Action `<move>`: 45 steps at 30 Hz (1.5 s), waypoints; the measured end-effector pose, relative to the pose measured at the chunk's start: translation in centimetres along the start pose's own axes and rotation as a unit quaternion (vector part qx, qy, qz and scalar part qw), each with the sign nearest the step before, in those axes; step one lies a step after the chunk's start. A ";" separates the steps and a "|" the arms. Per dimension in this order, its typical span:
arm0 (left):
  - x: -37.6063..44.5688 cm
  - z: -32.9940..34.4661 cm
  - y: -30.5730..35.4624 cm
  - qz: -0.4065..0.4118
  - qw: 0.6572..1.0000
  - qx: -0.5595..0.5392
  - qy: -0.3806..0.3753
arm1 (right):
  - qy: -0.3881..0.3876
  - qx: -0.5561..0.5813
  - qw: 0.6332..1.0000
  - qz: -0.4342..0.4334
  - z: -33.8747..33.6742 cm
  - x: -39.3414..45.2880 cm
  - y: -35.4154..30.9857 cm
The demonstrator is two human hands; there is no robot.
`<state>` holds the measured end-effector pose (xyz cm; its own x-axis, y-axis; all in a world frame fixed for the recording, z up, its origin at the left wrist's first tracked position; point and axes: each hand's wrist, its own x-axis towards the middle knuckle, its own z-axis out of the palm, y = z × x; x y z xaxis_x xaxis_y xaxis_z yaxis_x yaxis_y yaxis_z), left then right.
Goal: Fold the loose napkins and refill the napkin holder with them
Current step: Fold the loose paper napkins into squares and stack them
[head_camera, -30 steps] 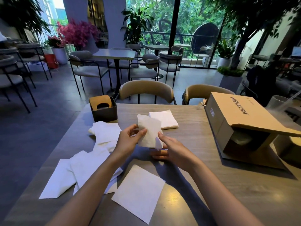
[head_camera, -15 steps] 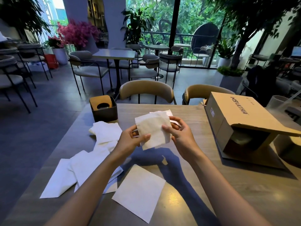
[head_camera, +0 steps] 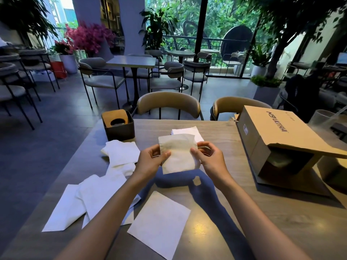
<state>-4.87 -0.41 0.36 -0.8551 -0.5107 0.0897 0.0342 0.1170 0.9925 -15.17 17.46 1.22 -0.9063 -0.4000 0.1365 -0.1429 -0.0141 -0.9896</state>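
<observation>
At the bench's [head_camera: 244,212] far left corner, dark napkin holder [head_camera: 120,126] with a wooden insert inside, left hand [head_camera: 150,162] and right hand [head_camera: 210,160] raised mid-bench, each grip pinching the folded napkin [head_camera: 178,154] by a side edge, loose napkins [head_camera: 101,192] spread at left.

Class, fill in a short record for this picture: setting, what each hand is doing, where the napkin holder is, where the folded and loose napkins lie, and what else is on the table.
setting: cafe, wooden table
left hand: pinches held napkin, left edge
right hand: pinches its right edge
napkin holder: far left of table
folded stack: behind held napkin
loose napkins: spread at left
single flat napkin: between forearms
other: open cardboard box, at right
</observation>
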 end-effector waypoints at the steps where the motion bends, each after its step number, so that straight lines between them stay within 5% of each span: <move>1: 0.1 0.1 -0.3 -0.003 1.000 0.009 0.007 | 0.004 -0.007 1.000 0.000 -0.1 0.2 0.2; 9: 0.9 1.1 -2.1 -0.044 0.999 0.027 0.000 | 0.033 -0.049 0.998 0.004 -0.8 1.6 2.1; 22: 9.2 2.9 -0.7 0.011 0.999 0.043 -0.018 | 0.047 -0.095 0.994 -0.040 -1.7 9.9 1.2; 45: 14.7 5.6 -3.5 -0.021 0.986 0.151 0.073 | 0.058 -0.214 0.974 -0.044 -1.8 16.5 6.2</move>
<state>-20.46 -3.61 -2.26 -0.7675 -0.6358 0.0820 -0.1740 0.3297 0.9279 -31.78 12.44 -2.55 -0.9181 -0.3084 0.2488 -0.3527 0.3501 -0.8678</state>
